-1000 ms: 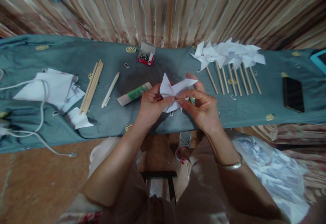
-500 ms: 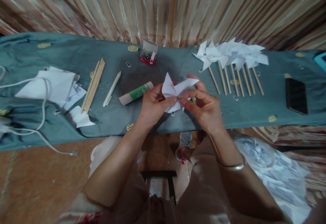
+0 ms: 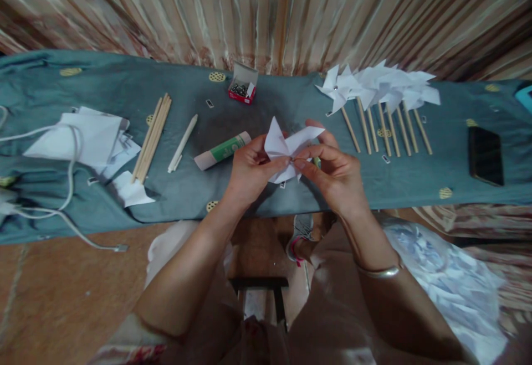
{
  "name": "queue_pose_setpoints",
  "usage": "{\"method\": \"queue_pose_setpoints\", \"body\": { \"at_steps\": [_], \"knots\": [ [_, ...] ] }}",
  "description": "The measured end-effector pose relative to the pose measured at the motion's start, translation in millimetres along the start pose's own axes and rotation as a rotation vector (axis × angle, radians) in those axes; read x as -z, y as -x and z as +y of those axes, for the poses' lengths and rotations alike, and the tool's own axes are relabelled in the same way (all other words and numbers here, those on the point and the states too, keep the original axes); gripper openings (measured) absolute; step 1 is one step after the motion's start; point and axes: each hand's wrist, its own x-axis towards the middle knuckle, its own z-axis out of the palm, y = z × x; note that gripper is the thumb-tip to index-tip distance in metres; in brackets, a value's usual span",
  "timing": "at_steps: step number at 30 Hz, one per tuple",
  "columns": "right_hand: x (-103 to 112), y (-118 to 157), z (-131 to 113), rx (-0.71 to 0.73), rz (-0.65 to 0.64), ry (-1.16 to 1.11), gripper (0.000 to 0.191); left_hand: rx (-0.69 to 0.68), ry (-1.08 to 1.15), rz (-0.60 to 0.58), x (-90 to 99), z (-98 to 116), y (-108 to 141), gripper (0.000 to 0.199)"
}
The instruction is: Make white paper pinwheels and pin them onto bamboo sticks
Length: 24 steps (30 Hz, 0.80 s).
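A white paper pinwheel (image 3: 286, 146) is held up over the near middle of the table, its folded blades spread. My left hand (image 3: 251, 171) grips it from the left, thumb in front and fingers behind. My right hand (image 3: 332, 176) is closed at its centre, thumb and forefinger pinching a tiny dark spot there, perhaps a tack; the fingertips mostly hide it. A green and white glue stick (image 3: 223, 151) lies just left of my left hand. Beyond it, an open red box (image 3: 242, 92) contains small shiny metal tacks.
Finished pinwheels (image 3: 384, 85) on wooden sticks lie in a row at the right. A black phone (image 3: 485, 156) is farther right. Leftward are a white pen (image 3: 183, 143), loose sticks (image 3: 152, 140), paper sheets (image 3: 85, 140) and a white cable (image 3: 71, 182). A plastic bag (image 3: 449, 287) sits below the table.
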Motion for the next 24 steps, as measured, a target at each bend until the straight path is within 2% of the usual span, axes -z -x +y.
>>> {"method": "queue_pose_setpoints", "body": {
  "at_steps": [12,24],
  "knots": [
    [-0.7,0.3,-1.0,-0.011,0.000,-0.003,0.006,0.000,0.001,-0.015,-0.3,1.4,1.2,0.039],
    [-3.4,-1.1,0.4,-0.083,0.018,-0.241,0.009,-0.040,-0.015,-0.035,1.0,-1.5,0.5,0.044]
  ]
}}
